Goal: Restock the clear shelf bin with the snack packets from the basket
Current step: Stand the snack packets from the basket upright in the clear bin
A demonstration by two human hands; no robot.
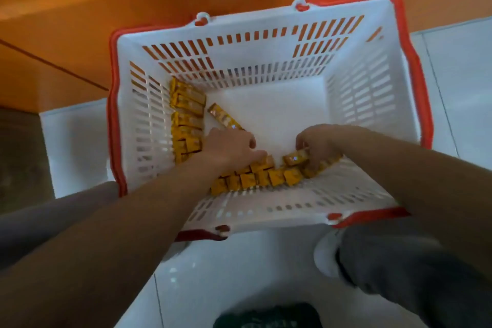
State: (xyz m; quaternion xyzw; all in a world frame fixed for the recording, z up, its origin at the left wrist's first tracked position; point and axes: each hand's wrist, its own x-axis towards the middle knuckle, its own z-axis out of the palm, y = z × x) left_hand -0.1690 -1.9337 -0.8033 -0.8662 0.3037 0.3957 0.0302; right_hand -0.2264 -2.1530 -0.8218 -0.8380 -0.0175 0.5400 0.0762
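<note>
Head | slotted basket (266,24) | left hand (231,147) over foil packets (262,179) — grip unclear | right hand (319,144) pinches one

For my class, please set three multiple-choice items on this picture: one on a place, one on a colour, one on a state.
1. Where do most of the yellow snack packets lie in the white slotted plastic basket?
A. along its left and near walls
B. against its far wall
C. outside it

2. What colour is the basket's rim?
A. blue
B. red-orange
C. green

3. What is the right hand doing?
A. hanging open above the basket
B. gripping the rim
C. pinching a packet

Answers: 1 A, rows of packets line those two walls; 2 B, the band round the top shows red-orange; 3 C, its fingers curl round one packet.
</note>
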